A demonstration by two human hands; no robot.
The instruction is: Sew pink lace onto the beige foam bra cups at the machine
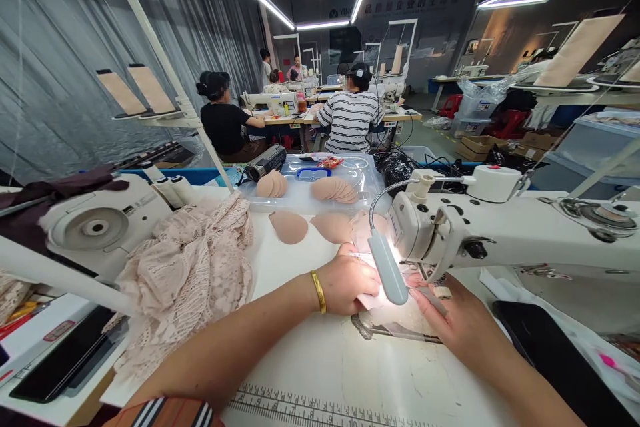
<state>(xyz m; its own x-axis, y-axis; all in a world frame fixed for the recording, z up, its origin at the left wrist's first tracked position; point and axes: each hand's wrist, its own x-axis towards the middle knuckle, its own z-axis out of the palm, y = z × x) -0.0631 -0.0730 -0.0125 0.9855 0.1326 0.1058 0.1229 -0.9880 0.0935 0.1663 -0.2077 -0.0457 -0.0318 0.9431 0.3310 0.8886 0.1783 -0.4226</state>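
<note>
My left hand (347, 283), with a gold bangle on the wrist, lies flat with fingers pressed on a pale pink fabric piece (367, 243) at the needle of the white sewing machine (500, 230). My right hand (450, 317) rests on the table under the machine head, fingers stretched toward the same fabric. The machine's gooseneck lamp (389, 275) hangs between both hands and hides the fingertips in glare.
A heap of pink lace (190, 273) lies at left beside another white machine (95, 227). Beige foam cups (289, 227) and a clear tray (360, 173) sit behind. A black phone (65, 360) is at front left, a dark one (550, 353) at right. Co-workers sit sewing beyond.
</note>
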